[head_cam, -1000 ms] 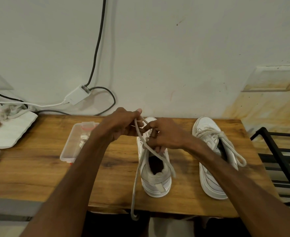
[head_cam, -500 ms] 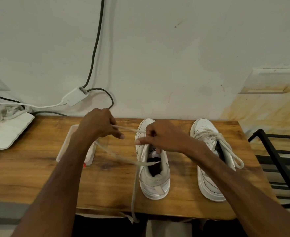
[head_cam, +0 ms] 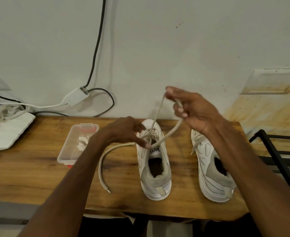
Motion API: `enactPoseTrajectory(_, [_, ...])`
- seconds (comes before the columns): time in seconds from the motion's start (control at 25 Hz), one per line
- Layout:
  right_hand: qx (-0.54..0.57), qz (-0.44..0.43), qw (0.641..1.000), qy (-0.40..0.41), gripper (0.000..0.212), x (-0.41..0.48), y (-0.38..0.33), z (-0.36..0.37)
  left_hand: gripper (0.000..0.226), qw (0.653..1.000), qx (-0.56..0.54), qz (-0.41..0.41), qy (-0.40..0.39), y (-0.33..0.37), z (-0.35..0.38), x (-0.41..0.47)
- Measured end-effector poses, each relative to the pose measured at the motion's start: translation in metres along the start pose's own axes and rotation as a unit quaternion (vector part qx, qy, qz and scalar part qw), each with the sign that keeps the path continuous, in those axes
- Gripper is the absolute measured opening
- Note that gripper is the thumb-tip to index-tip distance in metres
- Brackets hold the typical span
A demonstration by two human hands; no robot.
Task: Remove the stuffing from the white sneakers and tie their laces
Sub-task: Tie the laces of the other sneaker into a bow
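Sneaker on table: right hand raised, pinching a loop of its lace; left hand pinches same lace at the tongue.

A black cable runs down the stained white wall behind a wooden table flanked by a black rack.

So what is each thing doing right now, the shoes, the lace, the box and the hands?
Middle shoe: upright on the table, no stuffing showing, not tied yet.
Other shoe: upright, partly hidden.
Lace: one part lifted, one end loose on the table.
Left hand: pinches the lace at the shoe.
Right hand: holds the lace up.
Box: open, white bits inside.
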State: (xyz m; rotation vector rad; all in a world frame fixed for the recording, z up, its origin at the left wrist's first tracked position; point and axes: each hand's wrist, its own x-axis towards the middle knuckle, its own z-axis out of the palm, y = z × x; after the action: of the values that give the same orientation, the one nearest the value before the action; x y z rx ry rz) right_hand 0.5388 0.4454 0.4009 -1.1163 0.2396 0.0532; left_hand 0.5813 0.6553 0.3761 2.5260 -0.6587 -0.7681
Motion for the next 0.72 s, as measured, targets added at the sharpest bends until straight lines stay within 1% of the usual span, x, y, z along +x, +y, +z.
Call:
enactPoseTrajectory(0.04, [-0.103,-0.067,0.991,0.049,0.047,0.002,-0.004,-0.006,0.064,0.999,-0.027,0.019,0.009,0.007,0.002,0.001])
enactPoseTrajectory(0.08, [-0.271,-0.14,0.946,0.107,0.057,0.005,-0.005,-0.013,0.056,0.999,-0.04,0.027,0.024,0.011,0.005,0.003])
enactPoseTrajectory(0.12, [-0.464,-0.192,0.851,0.155,0.066,0.008,-0.002,-0.019,0.046,0.998,-0.037,0.03,0.041,0.013,0.008,0.005])
enactPoseTrajectory(0.16, [-0.61,-0.217,0.741,0.177,0.071,0.009,0.006,-0.021,0.039,0.998,-0.022,0.028,0.056,0.014,0.012,0.009])
enactPoseTrajectory(0.2, [-0.692,-0.22,0.665,0.175,0.073,0.008,0.015,-0.02,0.034,0.997,-0.004,0.024,0.067,0.014,0.015,0.013])
enactPoseTrajectory(0.24, [-0.725,-0.219,0.634,0.156,0.069,0.007,0.024,-0.018,0.03,0.997,0.008,0.02,0.074,0.013,0.017,0.017])
enactPoseTrajectory(0.28, [-0.724,-0.223,0.64,0.13,0.062,0.006,0.032,-0.015,0.027,0.997,0.015,0.017,0.077,0.013,0.019,0.019])
enactPoseTrajectory(0.32, [-0.706,-0.213,0.668,0.1,0.051,0.005,0.036,-0.013,0.025,0.997,0.022,0.015,0.077,0.013,0.02,0.021])
enactPoseTrajectory(0.36, [-0.671,-0.186,0.715,0.067,0.04,0.003,0.037,-0.012,0.026,0.996,0.035,0.016,0.077,0.013,0.021,0.022])
enactPoseTrajectory(0.4, [-0.627,-0.135,0.767,0.022,0.033,0.001,0.037,-0.012,0.028,0.995,0.054,0.02,0.081,0.014,0.022,0.023])
enactPoseTrajectory(0.44, [-0.589,-0.078,0.804,-0.025,0.035,-0.003,0.038,-0.011,0.028,0.993,0.079,0.025,0.089,0.015,0.024,0.024])
enactPoseTrajectory(0.48, [-0.575,-0.032,0.815,-0.064,0.043,-0.007,0.042,-0.009,0.027,0.989,0.104,0.031,0.102,0.016,0.026,0.024])
enactPoseTrajectory(0.52, [-0.592,-0.018,0.801,-0.085,0.05,-0.011,0.049,-0.006,0.025,0.985,0.124,0.039,0.115,0.016,0.028,0.024])
enactPoseTrajectory(0.56, [-0.616,-0.033,0.783,-0.079,0.052,-0.013,0.058,-0.005,0.023,0.981,0.137,0.05,0.127,0.018,0.03,0.025])
enactPoseTrajectory(0.6, [-0.637,-0.063,0.766,-0.061,0.048,-0.013,0.066,-0.003,0.021,0.978,0.143,0.062,0.14,0.019,0.031,0.025])
enactPoseTrajectory(0.64, [-0.644,-0.094,0.758,-0.036,0.042,-0.013,0.072,-0.001,0.019,0.975,0.146,0.074,0.152,0.019,0.031,0.025])
enactPoseTrajectory(0.72, [-0.626,-0.129,0.769,0.006,0.035,-0.014,0.078,0.0,0.016,0.968,0.152,0.097,0.177,0.021,0.031,0.025])
